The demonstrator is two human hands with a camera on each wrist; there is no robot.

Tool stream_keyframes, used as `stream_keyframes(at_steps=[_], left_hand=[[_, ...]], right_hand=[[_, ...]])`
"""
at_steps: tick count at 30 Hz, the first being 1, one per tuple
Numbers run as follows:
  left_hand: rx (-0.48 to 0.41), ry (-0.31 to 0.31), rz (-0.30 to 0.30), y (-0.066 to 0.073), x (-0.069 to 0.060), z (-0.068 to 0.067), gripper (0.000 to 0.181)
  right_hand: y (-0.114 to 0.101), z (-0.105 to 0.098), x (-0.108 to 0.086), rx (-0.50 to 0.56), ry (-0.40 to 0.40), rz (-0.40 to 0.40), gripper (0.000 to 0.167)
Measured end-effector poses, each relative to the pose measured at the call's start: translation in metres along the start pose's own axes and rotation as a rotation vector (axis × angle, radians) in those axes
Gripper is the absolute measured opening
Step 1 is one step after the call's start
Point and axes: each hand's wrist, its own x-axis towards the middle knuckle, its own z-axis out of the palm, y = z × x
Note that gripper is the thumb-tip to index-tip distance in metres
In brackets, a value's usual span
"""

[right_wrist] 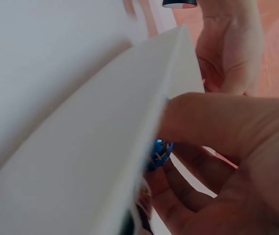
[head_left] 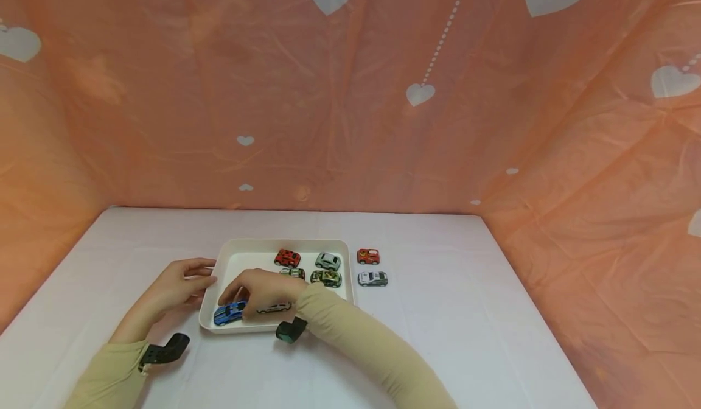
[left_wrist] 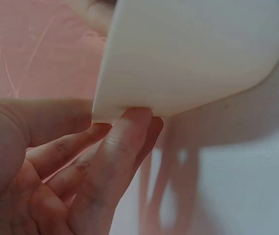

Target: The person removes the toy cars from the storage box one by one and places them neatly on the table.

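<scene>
Near the front left corner of the white tray (head_left: pixel 241 330), the right hand (head_left: pixel 268 290) pinches a blue toy car (head_left: pixel 229 313) with thumb and fingers; in the right wrist view the tray's wall partly hides the blue car (right_wrist: pixel 160 154) beside that hand (right_wrist: pixel 217 152). The left hand (head_left: pixel 177 284) touches the tray's left side from outside. In the left wrist view, the thumb and fingertips of this hand (left_wrist: pixel 70 156) rest against the tray wall (left_wrist: pixel 188 54). Under the right forearm, a pale car (head_left: pixel 275 308) is partly covered.
Also in the tray are a red car (head_left: pixel 287 258), a silver car (head_left: pixel 328 261) and two green patterned cars (head_left: pixel 292 272), (head_left: pixel 326 279), one partly hidden. Right of the tray stand a red car (head_left: pixel 368 256) and a white car (head_left: pixel 372 279). An orange curtain surrounds the table (head_left: pixel 465 324).
</scene>
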Motion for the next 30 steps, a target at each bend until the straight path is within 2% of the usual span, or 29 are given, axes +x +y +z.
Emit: stream_keyframes(at_steps=[6,16,23,30], left_hand=[[-0.01,-0.002,0.002,0.0,0.002,0.001,0.047],[-0.019,-0.004,-0.03,-0.001,0.004,0.0,0.049],[0.005,0.004,-0.05,0.0,0.004,-0.001,0.049],[0.0,0.003,-0.043,-0.001,0.004,-0.001,0.05]], right_hand=[[0.002,-0.009,-0.006,-0.017,0.005,-0.033,0.046],[0.008,-0.032,-0.033,0.067,0.04,-0.1,0.044],[0.024,-0.044,-0.065,0.145,0.102,-0.134,0.045],[0.045,-0.054,-0.107,0.135,0.183,-0.104,0.043]])
